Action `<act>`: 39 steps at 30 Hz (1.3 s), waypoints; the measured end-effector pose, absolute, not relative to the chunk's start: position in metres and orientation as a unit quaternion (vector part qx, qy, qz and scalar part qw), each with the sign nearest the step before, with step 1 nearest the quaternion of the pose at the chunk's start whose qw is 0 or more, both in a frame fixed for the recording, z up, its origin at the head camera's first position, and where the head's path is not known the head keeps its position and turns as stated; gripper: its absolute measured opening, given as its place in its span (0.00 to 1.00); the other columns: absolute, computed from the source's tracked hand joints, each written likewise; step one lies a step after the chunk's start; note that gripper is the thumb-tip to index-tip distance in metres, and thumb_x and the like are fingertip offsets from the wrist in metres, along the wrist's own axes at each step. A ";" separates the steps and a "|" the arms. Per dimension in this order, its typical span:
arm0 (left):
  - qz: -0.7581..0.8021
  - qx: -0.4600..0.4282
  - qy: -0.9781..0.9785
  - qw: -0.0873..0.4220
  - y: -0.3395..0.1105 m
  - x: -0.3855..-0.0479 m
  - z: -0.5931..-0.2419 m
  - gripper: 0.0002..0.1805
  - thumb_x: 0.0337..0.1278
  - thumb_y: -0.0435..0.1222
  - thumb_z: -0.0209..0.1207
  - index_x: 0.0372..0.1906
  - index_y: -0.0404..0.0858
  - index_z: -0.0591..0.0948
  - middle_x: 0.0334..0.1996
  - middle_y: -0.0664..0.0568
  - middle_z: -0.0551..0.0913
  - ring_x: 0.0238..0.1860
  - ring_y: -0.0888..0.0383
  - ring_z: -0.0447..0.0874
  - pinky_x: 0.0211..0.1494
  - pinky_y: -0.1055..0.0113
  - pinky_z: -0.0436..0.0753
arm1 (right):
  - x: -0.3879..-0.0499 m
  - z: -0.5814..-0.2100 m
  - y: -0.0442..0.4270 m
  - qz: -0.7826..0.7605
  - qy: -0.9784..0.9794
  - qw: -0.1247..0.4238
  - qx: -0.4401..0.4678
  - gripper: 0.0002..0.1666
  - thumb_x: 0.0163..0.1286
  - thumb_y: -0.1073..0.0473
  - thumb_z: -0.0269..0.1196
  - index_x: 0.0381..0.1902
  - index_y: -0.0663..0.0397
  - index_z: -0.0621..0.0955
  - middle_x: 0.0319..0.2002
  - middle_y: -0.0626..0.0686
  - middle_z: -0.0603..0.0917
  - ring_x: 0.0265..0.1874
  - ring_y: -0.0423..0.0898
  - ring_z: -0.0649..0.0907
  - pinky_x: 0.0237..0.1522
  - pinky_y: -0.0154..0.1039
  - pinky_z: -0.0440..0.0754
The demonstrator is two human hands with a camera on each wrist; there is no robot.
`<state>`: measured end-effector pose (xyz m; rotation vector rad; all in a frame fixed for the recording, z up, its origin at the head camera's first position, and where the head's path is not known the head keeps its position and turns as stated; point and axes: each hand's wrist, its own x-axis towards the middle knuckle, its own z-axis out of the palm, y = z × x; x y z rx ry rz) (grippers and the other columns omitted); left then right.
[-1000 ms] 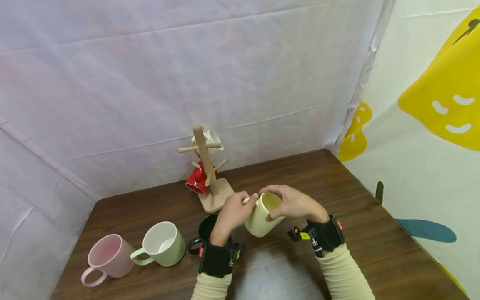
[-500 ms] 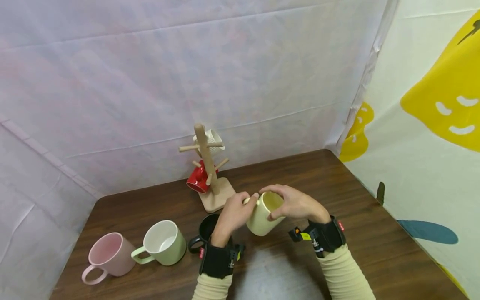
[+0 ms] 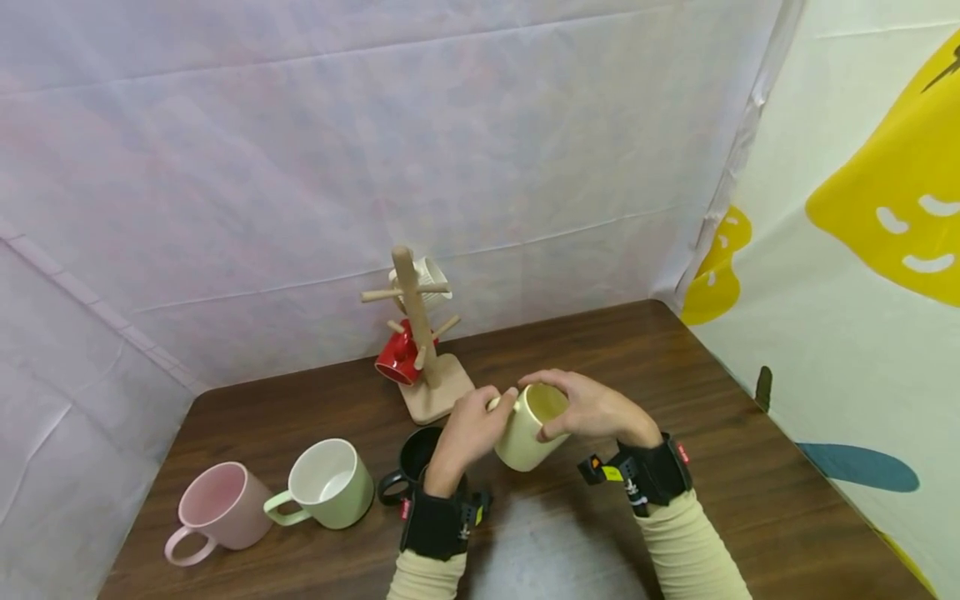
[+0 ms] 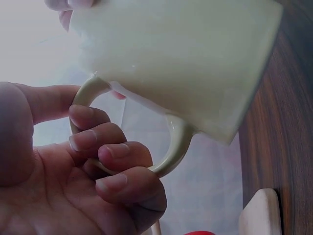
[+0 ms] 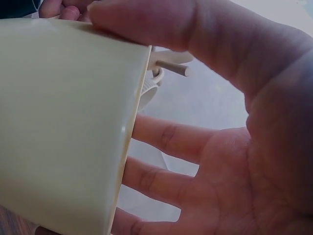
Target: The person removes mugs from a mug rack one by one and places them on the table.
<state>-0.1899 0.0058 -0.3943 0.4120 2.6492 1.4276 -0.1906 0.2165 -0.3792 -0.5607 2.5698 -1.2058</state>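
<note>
A pale yellow mug (image 3: 522, 438) is held tilted above the table by both hands, its mouth toward the upper right. The left hand (image 3: 468, 432) grips its handle; in the left wrist view, the fingers curl round the handle (image 4: 178, 147) and the thumb lies against it. Around the rim is the right hand (image 3: 598, 407), thumb on the near outer side. In the right wrist view its fingers go behind the mug wall (image 5: 63, 122), where their tips are hidden. Just left of the left wrist, partly covered by it, stands a black mug (image 3: 417, 454).
Behind the hands stands a wooden mug tree (image 3: 439, 392) bearing a red mug (image 3: 397, 358) and a white mug (image 3: 432, 275). A green mug (image 3: 341, 492) and a pink mug (image 3: 225, 508) stand on the left of the brown table (image 3: 675, 367). White cloth walls border the table.
The view has shifted slightly, so the mugs and mug tree appear a little displaced. Both hands keep their hold on the yellow mug, with almost no movement.
</note>
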 end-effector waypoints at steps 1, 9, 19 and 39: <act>0.470 0.135 0.870 0.052 0.005 -0.190 -0.395 0.22 0.71 0.52 0.51 0.25 0.42 0.74 0.19 0.55 0.69 0.22 0.58 0.69 0.28 0.65 0.69 | -0.190 -0.379 0.216 -0.414 0.881 0.125 -0.192 0.44 0.51 0.58 0.75 0.67 0.45 0.73 0.63 0.57 0.76 0.49 0.55 0.78 0.41 0.43 0.79; 0.472 0.137 0.870 0.048 0.002 -0.190 -0.399 0.22 0.72 0.52 0.51 0.24 0.41 0.74 0.19 0.55 0.69 0.21 0.58 0.69 0.27 0.66 0.68 | -0.191 -0.380 0.215 -0.415 0.880 0.129 -0.191 0.44 0.52 0.58 0.75 0.68 0.44 0.72 0.65 0.57 0.75 0.51 0.56 0.78 0.43 0.44 0.79; 0.490 0.122 0.862 0.046 0.001 -0.188 -0.402 0.23 0.72 0.51 0.51 0.22 0.42 0.72 0.18 0.55 0.68 0.20 0.58 0.68 0.27 0.66 0.68 | -0.194 -0.384 0.213 -0.421 0.876 0.123 -0.200 0.45 0.53 0.60 0.74 0.69 0.45 0.71 0.63 0.56 0.76 0.54 0.55 0.77 0.47 0.46 0.78; 0.524 0.065 0.849 -0.008 0.004 -0.185 -0.412 0.25 0.72 0.49 0.51 0.17 0.42 0.68 0.15 0.56 0.65 0.18 0.58 0.65 0.24 0.66 0.65 | -0.194 -0.381 0.214 -0.461 0.870 0.093 -0.150 0.42 0.61 0.48 0.71 0.71 0.41 0.68 0.65 0.55 0.74 0.59 0.56 0.75 0.52 0.53 0.78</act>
